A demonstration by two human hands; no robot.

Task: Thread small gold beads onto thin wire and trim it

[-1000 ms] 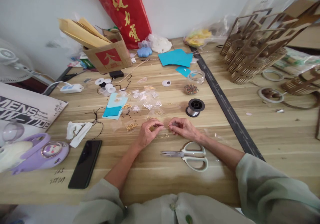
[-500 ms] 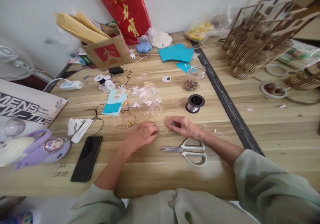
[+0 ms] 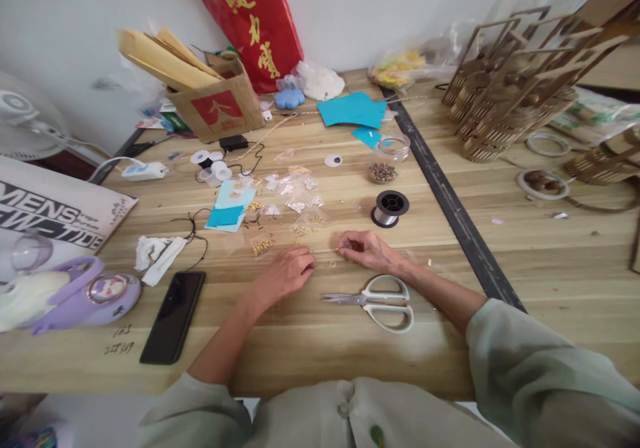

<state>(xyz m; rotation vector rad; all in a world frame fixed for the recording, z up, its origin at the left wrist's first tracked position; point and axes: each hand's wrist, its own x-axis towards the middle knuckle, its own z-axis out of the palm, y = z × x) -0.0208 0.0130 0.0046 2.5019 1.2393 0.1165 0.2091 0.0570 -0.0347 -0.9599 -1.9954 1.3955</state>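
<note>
My left hand [image 3: 287, 271] rests low over the table with its fingers curled together; whatever lies between the fingertips is too small to name. Right beside those fingertips is a small gold ring [image 3: 333, 264] with a thin gold piece running toward my left hand. My right hand [image 3: 369, 251] is closed in a pinch on a tiny gold-coloured piece [image 3: 339, 250], its kind unclear. Scissors with white handles [image 3: 387, 296] lie below my right hand, blades pointing left. A black spool of clear line [image 3: 389, 209] stands beyond it. Small bags of gold beads [image 3: 263, 246] lie by my left hand.
A glass jar of mixed beads [image 3: 384, 171] stands behind the spool. On the left lie a black phone [image 3: 173, 316] and blue card [image 3: 226, 216]. Farther back are a cardboard box [image 3: 223, 111] and a red bag [image 3: 265, 28]; wooden baskets [image 3: 485, 125] stand at right.
My right hand has shifted very slightly to the right, and the gold ring lies a touch farther left. My left hand stays nearly still. The view has moved a little.
</note>
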